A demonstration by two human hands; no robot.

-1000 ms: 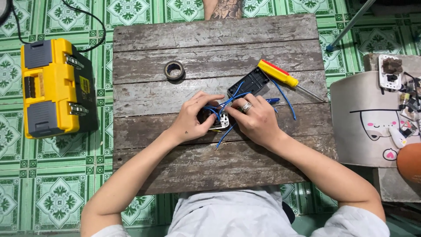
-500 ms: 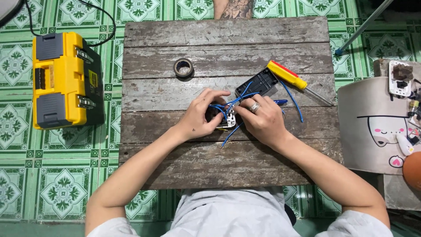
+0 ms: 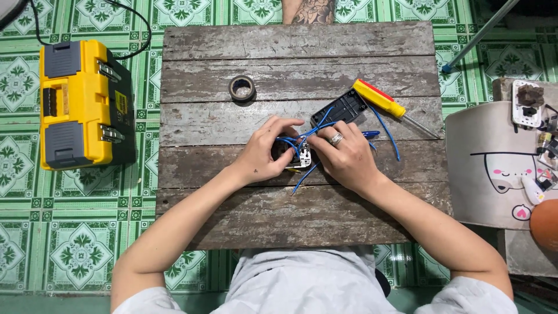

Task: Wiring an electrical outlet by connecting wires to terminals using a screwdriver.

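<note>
Head view, looking straight down at weathered wooden tabletop (image 3: 232, 227) of grey planks. Both hands meet near table centre on small white switch module (image 3: 301, 158), partly hidden by fingers; dark part just left of it, can't tell what. Left hand (image 3: 264, 154) curled round module from left, fingers closed on it. Right hand (image 3: 346, 157), ring on one finger, pinching at module's right edge, fingertips together on it or on a wire, can't tell which. Thin blue wires (image 3: 308, 174) sprouting from module: one trailing down toward near edge, others looping up to black plastic back box (image 3: 339, 109) lying tilted just beyond hands; another blue strand curving off to right.

Screwdriver w/ yellow-red handle (image 3: 381, 99) lying diagonal just right of box, shaft pointing lower right. Roll of dark tape (image 3: 242, 88) flat on table, up-left of hands, well apart. Yellow-grey toolbox (image 3: 78, 104) on green patterned floor tiles (image 3: 75, 256), left of table. Tattooed limb of another person (image 3: 311, 10) at far edge. Beige cloth w/ cartoon face (image 3: 500, 168) at right.
</note>
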